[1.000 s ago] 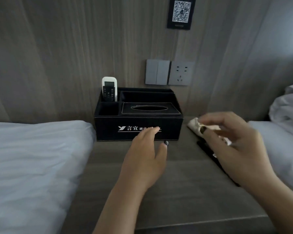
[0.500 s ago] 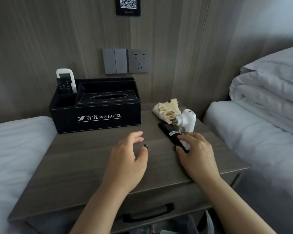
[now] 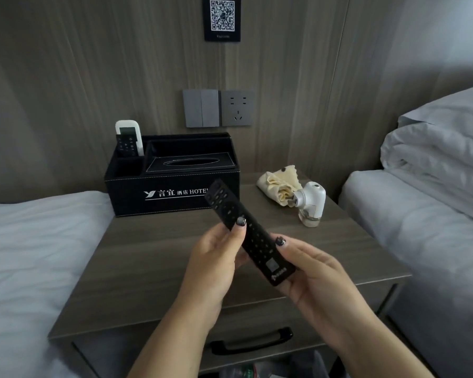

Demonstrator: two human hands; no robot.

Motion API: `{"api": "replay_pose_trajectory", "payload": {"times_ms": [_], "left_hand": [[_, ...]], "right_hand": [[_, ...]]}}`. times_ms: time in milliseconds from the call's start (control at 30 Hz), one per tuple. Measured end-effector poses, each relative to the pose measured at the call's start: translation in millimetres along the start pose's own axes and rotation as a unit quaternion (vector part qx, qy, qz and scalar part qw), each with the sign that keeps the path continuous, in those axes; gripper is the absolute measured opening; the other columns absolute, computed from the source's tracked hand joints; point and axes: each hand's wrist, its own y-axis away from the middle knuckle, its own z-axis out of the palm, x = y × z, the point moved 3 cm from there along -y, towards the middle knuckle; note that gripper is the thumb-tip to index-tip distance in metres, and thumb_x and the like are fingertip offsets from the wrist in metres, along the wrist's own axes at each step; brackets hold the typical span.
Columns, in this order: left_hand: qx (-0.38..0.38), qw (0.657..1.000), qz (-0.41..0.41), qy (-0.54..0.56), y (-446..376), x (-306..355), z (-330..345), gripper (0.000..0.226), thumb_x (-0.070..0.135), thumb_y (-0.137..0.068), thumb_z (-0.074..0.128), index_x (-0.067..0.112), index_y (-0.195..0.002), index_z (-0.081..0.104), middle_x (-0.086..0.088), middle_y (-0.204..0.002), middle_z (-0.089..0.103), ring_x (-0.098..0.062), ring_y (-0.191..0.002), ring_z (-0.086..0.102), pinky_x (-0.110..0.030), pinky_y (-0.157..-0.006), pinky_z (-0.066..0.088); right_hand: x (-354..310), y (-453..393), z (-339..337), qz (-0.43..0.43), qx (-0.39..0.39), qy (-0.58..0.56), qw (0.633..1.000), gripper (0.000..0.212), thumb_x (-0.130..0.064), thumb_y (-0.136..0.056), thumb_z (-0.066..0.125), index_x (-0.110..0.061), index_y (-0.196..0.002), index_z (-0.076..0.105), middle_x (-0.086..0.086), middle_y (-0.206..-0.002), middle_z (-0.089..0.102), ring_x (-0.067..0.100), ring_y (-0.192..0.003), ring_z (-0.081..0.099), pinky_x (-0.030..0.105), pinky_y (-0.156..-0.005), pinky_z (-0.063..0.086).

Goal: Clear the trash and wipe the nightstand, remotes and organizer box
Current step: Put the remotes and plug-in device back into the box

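Two hands hold one black remote [image 3: 250,236] above the nightstand [image 3: 153,257]. My left hand [image 3: 216,257] grips its middle from the 9 o'clock side, thumb on the button face, fingers curled beneath. My right hand [image 3: 311,271] cradles the lower end from 3 o'clock, thumb laid along the edge and fingers wrapped under it. The remote is tilted, its top end pointing to about 11 o'clock, crossing in front of the organizer box's printed hotel name; it is clear of the tabletop.

From my hands, the box [image 3: 172,186] sits at 11 o'clock at the back of the nightstand, against the wood wall. A white remote [image 3: 129,137] stands upright in its back left slot, and the tissue opening is on the lid to the right. At 1 o'clock a crumpled yellow cloth [image 3: 280,182] lies near the back edge, and a white plug-in device [image 3: 310,201] lies tipped just beside it, seemingly touching.

Wall switches [image 3: 201,108] and a socket [image 3: 236,108] are at 12 o'clock above the box, with a QR sign [image 3: 222,17] higher still. Beds flank the nightstand at 9 and 3 o'clock; folded bedding [image 3: 434,148] is stacked on the right one. A drawer handle [image 3: 251,341] shows at 6 o'clock.
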Motion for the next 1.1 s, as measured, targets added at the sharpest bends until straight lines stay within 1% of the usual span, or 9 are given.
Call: {"api": "replay_pose_trajectory", "payload": {"times_ms": [167,267,333,433,533,633,733,867,1100], "left_hand": [[0.045,0.997,0.032,0.059,3,8,-4,0.021,0.023,-0.091,0.062,0.010,-0.106,0.067,-0.008,-0.099,0.076,-0.024,-0.097,0.072,-0.048,-0.094,0.053],[0.063,0.993,0.066,0.072,2,21,-7,0.020,0.024,-0.093,0.061,0.016,-0.109,0.067,-0.007,-0.099,0.074,-0.021,-0.088,0.074,-0.040,-0.080,0.059],[0.070,0.992,0.076,0.070,2,28,-10,0.024,0.029,-0.092,0.061,0.020,-0.114,0.066,-0.004,-0.098,0.075,-0.018,-0.083,0.075,-0.031,-0.068,0.059],[0.085,0.990,0.063,0.091,0,31,-15,0.035,0.031,-0.093,0.061,0.026,-0.125,0.050,-0.001,-0.094,0.077,-0.018,-0.076,0.075,-0.028,-0.061,0.056],[0.115,0.985,0.046,0.121,-1,31,-23,0.033,0.024,-0.095,0.059,0.026,-0.120,0.038,-0.007,-0.093,0.076,-0.020,-0.068,0.073,-0.027,-0.050,0.054],[0.122,0.989,0.036,0.082,-2,33,-31,0.012,0.020,-0.098,0.055,0.018,-0.109,0.049,-0.008,-0.099,0.071,-0.018,-0.069,0.073,-0.027,-0.049,0.054],[0.110,0.990,0.071,-0.060,-4,34,-38,0.004,0.023,-0.096,0.059,0.023,-0.099,0.060,-0.002,-0.089,0.068,-0.012,-0.072,0.071,-0.036,-0.057,0.059],[0.067,0.966,0.119,-0.221,-3,33,-39,0.034,0.046,-0.076,0.075,0.041,-0.105,0.056,0.008,-0.105,0.062,-0.007,-0.094,0.062,-0.034,-0.080,0.055],[0.069,0.940,0.169,-0.288,3,41,-37,0.065,0.068,-0.056,0.075,0.045,-0.112,0.052,0.027,-0.119,0.046,0.005,-0.112,0.048,-0.016,-0.086,0.042]], "right_hand": [[-6,-6,1,-0.014,0.050,0.139,0.989,0.019,-0.013,-0.085,0.065,-0.005,-0.101,0.072,0.015,-0.101,0.074,0.023,-0.088,0.071,0.035,-0.081,0.059],[-44,-29,-18,-0.198,0.241,0.416,0.854,0.027,-0.019,-0.083,0.072,-0.025,-0.109,0.068,0.000,-0.111,0.068,0.015,-0.102,0.063,0.039,-0.092,0.052],[-63,-52,-27,-0.283,0.267,0.502,0.773,0.049,-0.018,-0.080,0.073,-0.027,-0.126,0.056,0.000,-0.131,0.048,0.015,-0.121,0.047,0.029,-0.096,0.041],[-64,-93,-43,-0.263,0.229,0.570,0.744,0.075,-0.016,-0.077,0.076,-0.029,-0.141,0.040,0.007,-0.147,0.025,0.024,-0.134,0.030,0.029,-0.106,0.031],[-53,-114,-49,-0.229,0.192,0.617,0.728,0.072,-0.010,-0.079,0.073,-0.028,-0.141,0.043,0.007,-0.146,0.028,0.023,-0.131,0.038,0.023,-0.101,0.030],[-52,-118,-50,-0.245,0.196,0.604,0.732,0.059,-0.008,-0.081,0.068,-0.030,-0.134,0.051,0.005,-0.135,0.044,0.020,-0.119,0.048,0.024,-0.092,0.037],[-61,-108,-37,-0.249,0.192,0.482,0.818,0.051,-0.016,-0.074,0.077,-0.035,-0.118,0.060,-0.005,-0.112,0.063,0.018,-0.102,0.063,0.036,-0.083,0.057],[-74,-86,17,-0.207,0.036,0.354,0.911,0.038,-0.010,-0.075,0.078,-0.027,-0.107,0.068,0.005,-0.103,0.072,0.021,-0.092,0.070,0.038,-0.082,0.058],[-63,-65,85,-0.165,-0.055,0.481,0.859,0.040,-0.034,-0.062,0.082,-0.032,-0.100,0.072,-0.007,-0.092,0.075,0.011,-0.086,0.072,0.029,-0.079,0.057]]}}
